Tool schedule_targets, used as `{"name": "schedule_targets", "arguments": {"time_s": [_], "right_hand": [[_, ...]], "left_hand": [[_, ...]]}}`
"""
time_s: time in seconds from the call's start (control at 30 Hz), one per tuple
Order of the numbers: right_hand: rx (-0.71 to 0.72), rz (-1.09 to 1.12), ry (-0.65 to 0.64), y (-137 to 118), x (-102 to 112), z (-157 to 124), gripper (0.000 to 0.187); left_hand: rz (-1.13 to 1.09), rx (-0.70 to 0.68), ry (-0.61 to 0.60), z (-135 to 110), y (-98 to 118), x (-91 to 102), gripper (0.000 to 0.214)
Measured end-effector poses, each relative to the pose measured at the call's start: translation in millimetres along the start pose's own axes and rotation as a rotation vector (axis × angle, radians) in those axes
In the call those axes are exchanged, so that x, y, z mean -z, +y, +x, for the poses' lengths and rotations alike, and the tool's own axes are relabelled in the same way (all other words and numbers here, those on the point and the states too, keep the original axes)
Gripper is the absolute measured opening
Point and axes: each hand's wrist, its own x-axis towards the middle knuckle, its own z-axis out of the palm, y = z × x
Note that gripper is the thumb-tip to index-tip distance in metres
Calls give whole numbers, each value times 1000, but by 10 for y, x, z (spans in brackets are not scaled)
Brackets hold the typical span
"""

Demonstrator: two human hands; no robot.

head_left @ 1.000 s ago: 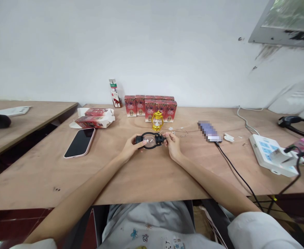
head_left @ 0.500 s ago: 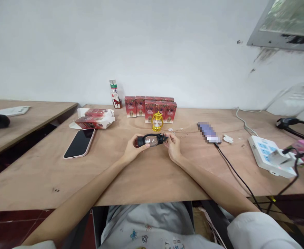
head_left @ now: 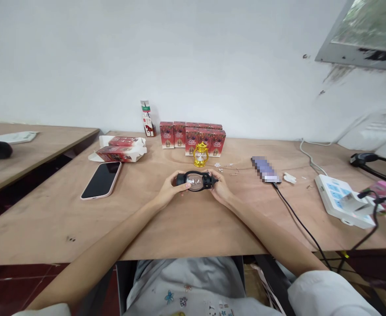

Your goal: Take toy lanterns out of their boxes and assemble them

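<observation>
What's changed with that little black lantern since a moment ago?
The right hand, which pinched the pointed tip of the black lantern, now sits partly behind its top end. Its frame, more edge-on half a second ago, now shows broadly. The left hand still holds the other end; the gold lantern and red boxes stayed put.

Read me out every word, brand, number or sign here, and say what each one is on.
Nothing reads clearly enough to quote.
Red boxes: pale script, too blurred.
Bottle: label marks, too small.
Opened carton: print, too blurred.
Power strip: blue patches, nothing legible.
Phone with cable: screen pixelated.
White item at far left: marks unreadable.
Black lantern: no lettering visible.
</observation>
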Motion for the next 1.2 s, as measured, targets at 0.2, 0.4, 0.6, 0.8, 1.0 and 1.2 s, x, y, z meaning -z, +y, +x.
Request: {"name": "schedule_targets", "arguments": {"time_s": [0.2, 0.4, 0.6, 0.8, 1.0, 1.2], "right_hand": [[220, -131, 60, -102, 35, 10, 33], [257, -189, 215, -219, 225, 189, 40], [283, -851, 578, -288, 881, 445, 42], [184, -1226, 624, -232, 1082, 478, 31], [501, -1350, 586, -269, 818, 339, 33], [874, -1026, 177, -256, 66, -140, 14]], "left_hand": [[-17, 9, 127, 52, -83, 13, 40], [-79, -4, 324, 138, -154, 102, 50], [251, -352, 482, 119, -30, 178, 53], [784, -531, 537, 55, -29, 237, 44], [944, -623, 356, -37, 10, 212, 44], [949, -680, 165, -57, -37, 178, 38]]}}
